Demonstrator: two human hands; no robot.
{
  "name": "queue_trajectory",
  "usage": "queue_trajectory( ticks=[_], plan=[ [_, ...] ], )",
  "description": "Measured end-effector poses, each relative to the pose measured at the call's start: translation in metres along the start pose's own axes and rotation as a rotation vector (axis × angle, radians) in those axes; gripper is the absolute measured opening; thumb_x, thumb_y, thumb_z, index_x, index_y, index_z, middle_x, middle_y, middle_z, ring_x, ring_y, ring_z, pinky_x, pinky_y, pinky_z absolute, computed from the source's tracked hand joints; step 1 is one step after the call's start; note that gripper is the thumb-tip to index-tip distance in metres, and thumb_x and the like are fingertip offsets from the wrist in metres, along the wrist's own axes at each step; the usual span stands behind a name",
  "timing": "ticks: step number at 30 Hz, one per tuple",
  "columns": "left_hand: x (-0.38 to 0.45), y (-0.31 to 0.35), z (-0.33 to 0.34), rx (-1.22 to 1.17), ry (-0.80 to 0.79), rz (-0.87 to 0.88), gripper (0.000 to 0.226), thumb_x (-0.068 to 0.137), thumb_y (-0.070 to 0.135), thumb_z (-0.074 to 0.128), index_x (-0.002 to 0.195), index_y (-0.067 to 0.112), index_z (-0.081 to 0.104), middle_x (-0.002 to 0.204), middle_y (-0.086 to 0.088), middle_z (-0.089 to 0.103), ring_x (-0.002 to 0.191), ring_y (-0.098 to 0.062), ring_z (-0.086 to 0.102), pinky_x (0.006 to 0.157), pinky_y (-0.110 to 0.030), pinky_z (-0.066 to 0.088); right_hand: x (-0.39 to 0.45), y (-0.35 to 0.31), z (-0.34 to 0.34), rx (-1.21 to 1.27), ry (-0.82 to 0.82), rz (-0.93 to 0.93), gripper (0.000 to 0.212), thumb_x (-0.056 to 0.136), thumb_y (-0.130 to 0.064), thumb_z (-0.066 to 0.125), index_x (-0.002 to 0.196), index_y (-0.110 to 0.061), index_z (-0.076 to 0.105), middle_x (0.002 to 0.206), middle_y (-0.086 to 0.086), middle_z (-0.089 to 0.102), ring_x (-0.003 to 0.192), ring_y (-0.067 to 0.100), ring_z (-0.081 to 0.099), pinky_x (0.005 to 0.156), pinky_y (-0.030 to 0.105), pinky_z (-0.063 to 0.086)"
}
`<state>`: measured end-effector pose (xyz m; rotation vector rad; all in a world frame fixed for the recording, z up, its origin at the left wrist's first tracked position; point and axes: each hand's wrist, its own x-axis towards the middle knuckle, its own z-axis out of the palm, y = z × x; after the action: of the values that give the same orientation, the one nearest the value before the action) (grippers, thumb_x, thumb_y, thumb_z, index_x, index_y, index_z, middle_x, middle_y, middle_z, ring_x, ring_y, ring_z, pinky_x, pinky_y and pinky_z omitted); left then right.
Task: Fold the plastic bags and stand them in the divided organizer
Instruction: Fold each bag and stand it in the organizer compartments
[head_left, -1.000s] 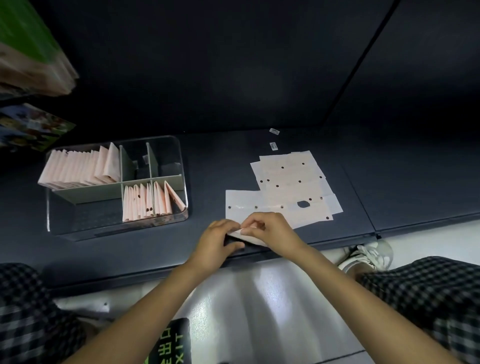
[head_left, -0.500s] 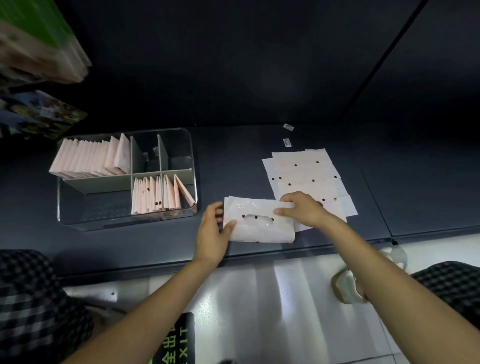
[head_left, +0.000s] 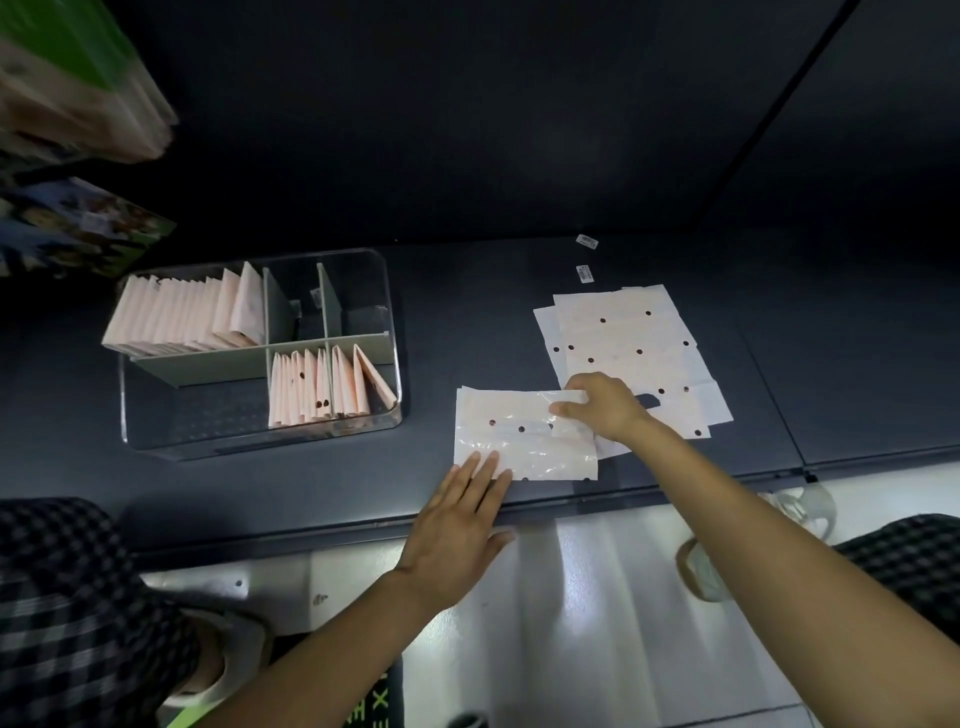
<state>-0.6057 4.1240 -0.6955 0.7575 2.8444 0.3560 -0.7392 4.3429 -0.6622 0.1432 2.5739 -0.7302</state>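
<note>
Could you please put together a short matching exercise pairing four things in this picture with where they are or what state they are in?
Things:
1. left hand
2. right hand
3. folded bags
4. unfolded bags

States:
A. stacked flat on the shelf
B. pinching the right edge of the front bag
C. standing in the organizer
D. fingers flat on the front bag's near left corner

Pairs: 1-D, 2-B, 3-C, 4-A

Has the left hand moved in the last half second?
Yes: the left hand slid back toward the shelf edge, off the bag's left side.
</note>
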Motion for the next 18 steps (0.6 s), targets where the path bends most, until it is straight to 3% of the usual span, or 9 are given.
queue_trajectory(
  ticks=[3,5,6,8,10,13,18],
  plan=[
    [-0.001,0.002,-0.001,0.033,0.008,-0.003,0.065,0.091,0.046,0.054,0.144,0.015,0.035,0.153,-0.010,0.027,0.141,-0.028,0.025,0.112,-0.044,0.017,-0.014,0.003,0.007,0.053,0.326,-0.021,0.027,0.086,-0.030,0.065,0.106,-0.013,0.059,0.106,0.003,0.061,0.101,0.023,0.052,0.079,0.032,0.042],
    [0.000,-0.001,0.003,0.036,0.018,-0.013,0.065,0.094,0.048,0.046,0.149,0.021,0.023,0.157,-0.010,0.012,0.145,-0.027,0.014,0.114,-0.038,0.007,-0.032,0.005,0.014,-0.005,0.574,-0.169,0.020,0.087,-0.020,0.065,0.105,-0.011,0.062,0.106,0.007,0.061,0.100,0.027,0.051,0.082,0.034,0.043],
    [0.001,-0.002,0.005,0.027,-0.003,-0.026,0.065,0.096,0.050,0.039,0.151,0.025,0.014,0.159,-0.008,0.002,0.146,-0.025,0.004,0.115,-0.035,0.001,-0.041,0.005,0.018,-0.024,0.609,-0.322,0.015,0.086,-0.013,0.065,0.100,-0.008,0.066,0.103,0.008,0.063,0.097,0.030,0.054,0.082,0.036,0.046],
    [0.002,-0.006,0.009,0.024,-0.019,-0.036,0.064,0.097,0.052,0.033,0.150,0.031,0.005,0.159,-0.007,-0.008,0.146,-0.022,-0.004,0.116,-0.033,0.003,-0.059,0.006,0.029,-0.115,0.518,-0.656,0.013,0.081,-0.005,0.067,0.093,-0.007,0.072,0.098,0.008,0.070,0.091,0.030,0.063,0.081,0.039,0.053],
    [0.003,-0.008,0.008,0.016,-0.030,-0.039,0.063,0.096,0.053,0.034,0.150,0.034,0.008,0.159,-0.008,-0.008,0.146,-0.023,-0.002,0.116,-0.035,0.012,-0.073,0.009,0.044,-0.313,0.423,-0.846,0.017,0.075,-0.010,0.076,0.092,-0.011,0.076,0.098,0.002,0.073,0.090,0.022,0.069,0.081,0.034,0.056],
    [0.006,-0.011,0.004,0.021,-0.039,-0.045,0.060,0.095,0.054,0.036,0.148,0.038,0.014,0.159,-0.010,-0.004,0.145,-0.024,0.005,0.114,-0.037,0.021,-0.082,0.020,0.057,-0.458,0.359,-0.900,0.024,0.068,-0.017,0.084,0.090,-0.014,0.077,0.100,-0.001,0.073,0.093,0.017,0.070,0.080,0.033,0.057],
    [0.010,-0.018,-0.005,-0.008,-0.062,-0.062,0.052,0.093,0.057,0.038,0.142,0.044,0.027,0.158,-0.008,0.005,0.139,-0.026,0.015,0.111,-0.038,0.024,-0.087,0.051,0.038,-0.434,0.450,-0.865,0.023,0.064,-0.012,0.086,0.085,-0.011,0.077,0.099,0.001,0.073,0.090,0.019,0.071,0.078,0.036,0.058]
  ],
)
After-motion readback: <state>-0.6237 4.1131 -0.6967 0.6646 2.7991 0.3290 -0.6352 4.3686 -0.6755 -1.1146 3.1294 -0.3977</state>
